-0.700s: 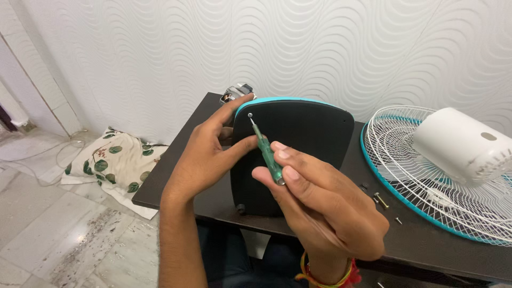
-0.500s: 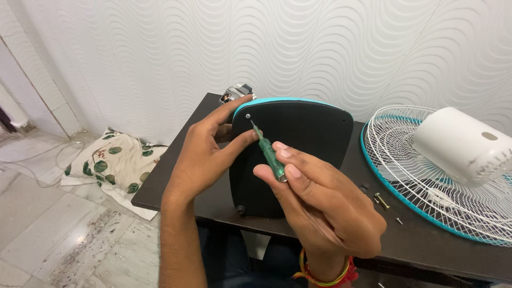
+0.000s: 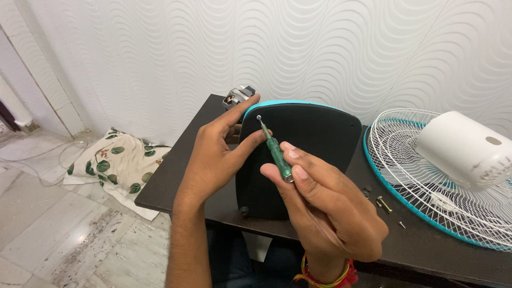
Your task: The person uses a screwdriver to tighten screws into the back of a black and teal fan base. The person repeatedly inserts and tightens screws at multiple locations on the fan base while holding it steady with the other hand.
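Note:
A black fan base with a teal rim (image 3: 309, 144) stands on edge on the dark table (image 3: 176, 176), underside toward me. My left hand (image 3: 216, 157) holds its left edge, thumb pressed against the screwdriver's shaft. My right hand (image 3: 325, 205) grips a small green-handled screwdriver (image 3: 277, 154). The tip sits at a screw (image 3: 258, 118) in the base's upper left corner.
A white wire fan grille with a teal ring (image 3: 426, 176) lies at the right, with a white motor housing (image 3: 466, 146) on it. Loose screws and a bolt (image 3: 383, 204) lie beside the grille. A metal motor part (image 3: 238, 96) sits behind the base. A leaf-print cloth (image 3: 114, 160) lies on the floor.
The screwdriver tip slipped slightly below the screw, then returned onto it. Both hands keep their grip; the view has shifted a little.

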